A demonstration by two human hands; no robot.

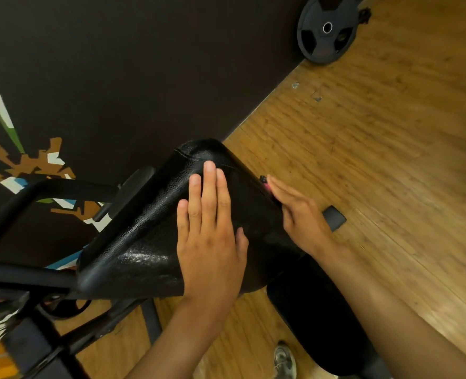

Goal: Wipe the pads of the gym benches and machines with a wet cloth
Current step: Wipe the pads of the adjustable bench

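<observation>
Head view: the left hand (210,231) lies flat, fingers straight and together, palm down on the black backrest pad (149,242), holding nothing; the pad extends beneath and left of it, with a glossy patch just left of the palm. The right hand (300,212) is at the pad's right edge, fingers extended, a small pink-and-black item (265,183) at its fingertips, hold unclear; no cloth can be made out. A seat pad (308,310) sits below the right wrist, and a weight plate (327,28) leans on the wall well beyond both hands.
</observation>
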